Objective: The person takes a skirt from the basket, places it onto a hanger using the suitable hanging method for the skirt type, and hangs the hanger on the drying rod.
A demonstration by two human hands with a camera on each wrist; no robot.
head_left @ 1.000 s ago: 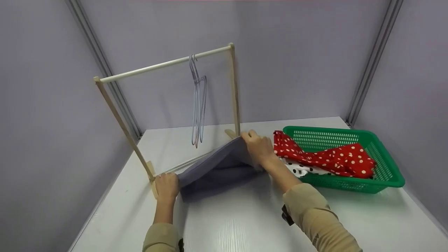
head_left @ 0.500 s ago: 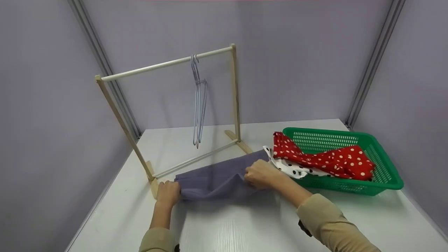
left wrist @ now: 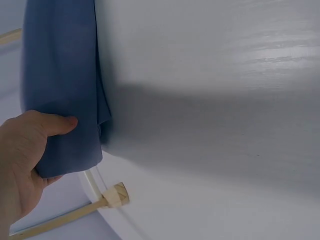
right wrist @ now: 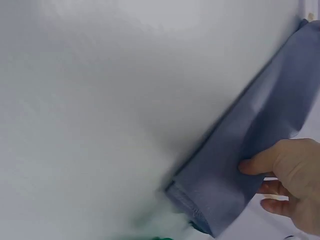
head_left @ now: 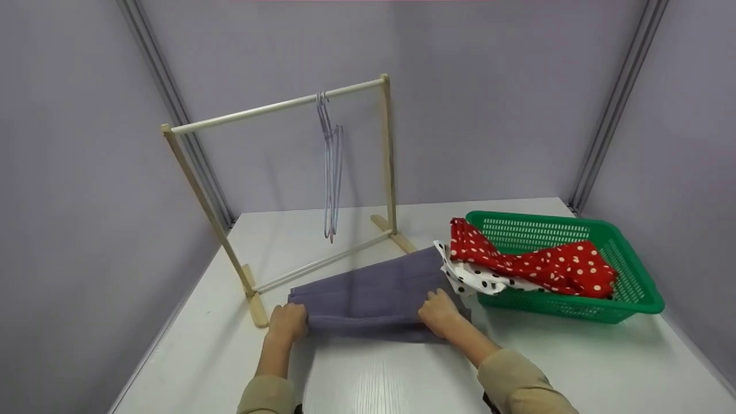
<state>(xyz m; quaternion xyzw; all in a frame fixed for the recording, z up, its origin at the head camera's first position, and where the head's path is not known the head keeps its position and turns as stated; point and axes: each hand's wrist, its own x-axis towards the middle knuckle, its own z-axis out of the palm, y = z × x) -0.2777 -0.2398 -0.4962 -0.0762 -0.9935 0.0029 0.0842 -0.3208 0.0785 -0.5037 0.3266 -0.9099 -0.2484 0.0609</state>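
Note:
A purple-grey piece of folded cloth (head_left: pixel 368 290) lies on the white table in front of the rack, its near edge lifted slightly in a fold. At its near left corner my left hand (head_left: pixel 289 322) grips the edge. In the left wrist view the thumb of that hand (left wrist: pixel 30 145) lies over the cloth (left wrist: pixel 62 75), with fingers behind it. My right hand (head_left: pixel 440 313) holds the near edge towards the right end. Its thumb presses the cloth (right wrist: pixel 220 180) in the right wrist view, where fingers of the hand (right wrist: pixel 297 175) show behind. What kind of garment it is, I cannot tell.
Behind the cloth stands a wooden clothes rack (head_left: pixel 391 155), with several thin hangers (head_left: pixel 330 178) on its rail. A green basket (head_left: pixel 632 276) at right holds red polka-dot cloth (head_left: pixel 581 267). White dotted cloth (head_left: pixel 477 279) spills over its left side, touching the purple-grey piece.
My right hand has come down and nearer from beside the rack, lowering the raised cloth onto the table. The left hand has shifted slightly right and nearer, still gripping its corner.

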